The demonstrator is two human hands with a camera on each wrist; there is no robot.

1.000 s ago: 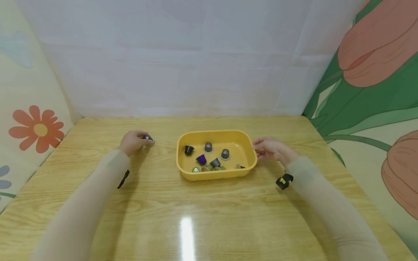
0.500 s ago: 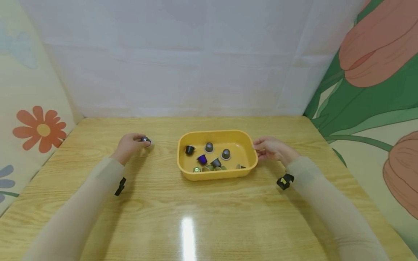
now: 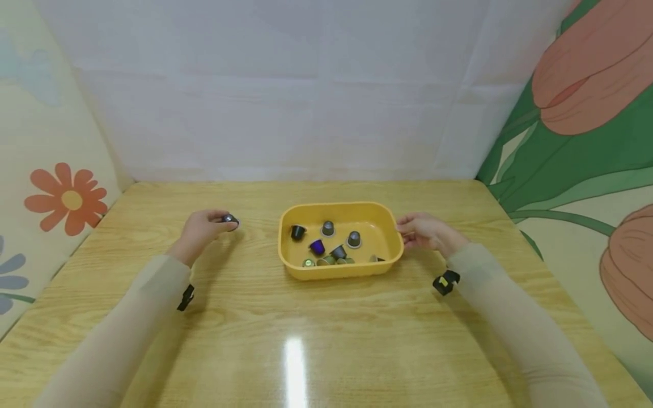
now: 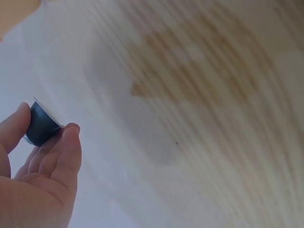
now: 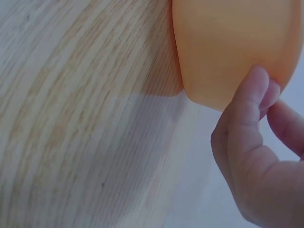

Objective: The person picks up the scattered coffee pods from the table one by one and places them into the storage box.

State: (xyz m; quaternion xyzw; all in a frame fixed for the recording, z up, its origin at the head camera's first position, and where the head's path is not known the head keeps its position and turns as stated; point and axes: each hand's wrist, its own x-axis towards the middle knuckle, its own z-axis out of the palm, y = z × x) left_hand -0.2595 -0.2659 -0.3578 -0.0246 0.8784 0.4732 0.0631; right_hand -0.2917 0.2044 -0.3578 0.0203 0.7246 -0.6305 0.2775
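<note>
My left hand pinches a dark coffee capsule between thumb and fingertips, left of the yellow tub. In the left wrist view the capsule is tilted, its pale flat lid facing up and right. A shadow on the tabletop suggests it is held just above the wood. At the tub's right end, my right hand grips the rim. In the right wrist view its fingertips lie against the outer wall, with the thumb close to the edge.
Several capsules lie in the tub, among them a purple one, a black one and a grey one. The front wall partly hides some. A white sheet hangs behind the wooden table.
My left hand has drawn slightly back, and the capsule in it has gone from nearly upright to tilted. The right hand stays at the tub, which keeps its place.
</note>
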